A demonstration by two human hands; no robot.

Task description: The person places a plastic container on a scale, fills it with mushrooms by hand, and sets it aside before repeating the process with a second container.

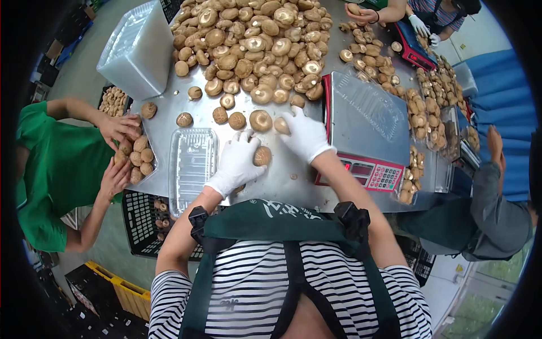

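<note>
My left hand (238, 162), in a white glove, is closed around a brown mushroom (262, 156) above the metal table (293, 195). To its right, my right hand (305, 135), also gloved, pinches a paler mushroom (282, 125) at its fingertips. A larger mushroom (261, 120) lies between the two hands, with a few more in a row to its left. Beside my left hand sits a clear plastic tray (193, 164) with nothing in it. The big mushroom pile (254, 45) covers the table's far side.
A red and silver scale (367, 124) stands right of my right hand. A stack of clear trays (138, 53) is at the back left. A co-worker in green (62, 175) handles mushrooms at the left edge. Packed trays (435, 107) and other people are at right.
</note>
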